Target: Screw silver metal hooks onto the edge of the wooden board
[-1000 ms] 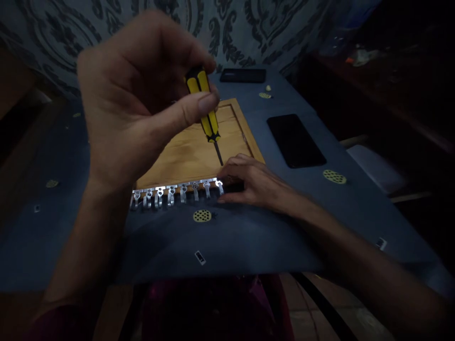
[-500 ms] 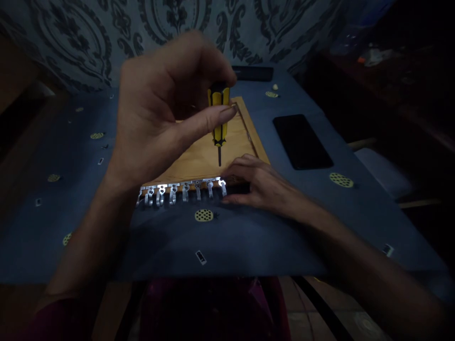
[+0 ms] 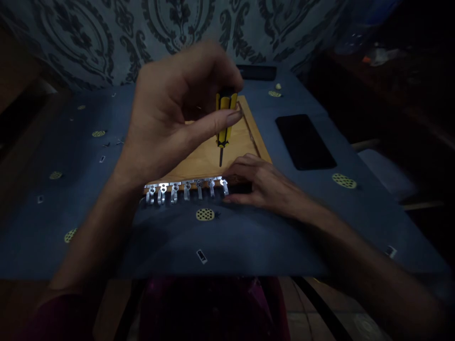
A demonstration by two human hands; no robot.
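My left hand [image 3: 167, 113] is closed around a small yellow-and-black screwdriver [image 3: 223, 135], thumb along one side and a finger over the butt of the handle. Its thin shaft points down, with the tip just above the near edge of a framed wooden board [image 3: 204, 163]. Along that edge runs a metal hook rail [image 3: 187, 185] with several hooks hanging toward me. My right hand [image 3: 265, 182] grips the rail's right end and the board's edge, fingers above and thumb below. Part of the board is behind my left hand. No screw can be made out.
A black phone [image 3: 305, 142] lies right of the board on the blue patterned tablecloth [image 3: 170, 241]. Another dark flat object [image 3: 259, 72] is at the back, near a small pale bit [image 3: 278, 86]. Small metal pieces [image 3: 120, 141] lie to the left. A patterned curtain [image 3: 177, 23] hangs behind.
My left hand and the screwdriver have shifted slightly right, and the handle now leans a little more. My right hand keeps its place at the rail's end.
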